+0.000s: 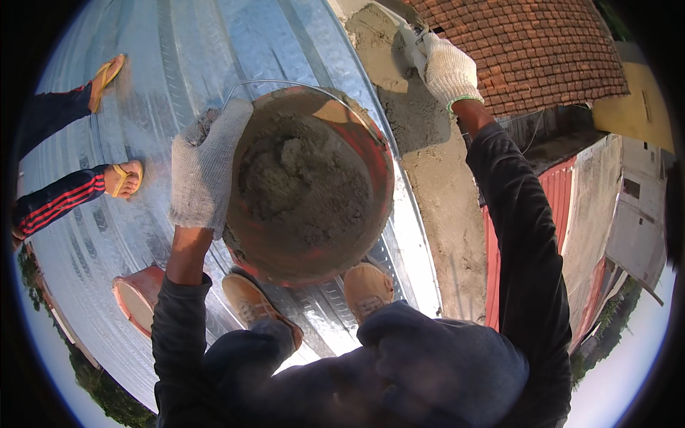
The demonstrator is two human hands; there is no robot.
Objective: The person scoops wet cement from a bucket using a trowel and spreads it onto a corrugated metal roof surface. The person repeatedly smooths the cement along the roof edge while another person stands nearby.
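Observation:
My gloved left hand (203, 164) is closed at the left rim of an orange, cement-smeared bucket (378, 192), by one end of its raised wire handle (285, 82). Wet grey mortar (300, 171) lies inside it. My gloved right hand (449, 75) grips a trowel (410, 39) over a strip of fresh mortar (399, 107) along a concrete wall top (449, 235), just beyond the metal roofing's edge.
Another person's feet in yellow flip-flops (125, 178) stand at left on corrugated metal roofing (85, 235), near a second bucket (135, 299). My shoes (367, 289) are below the bucket. Beyond the wall are tiled roofs (528, 57), red sheeting (542, 192) and buildings (635, 200).

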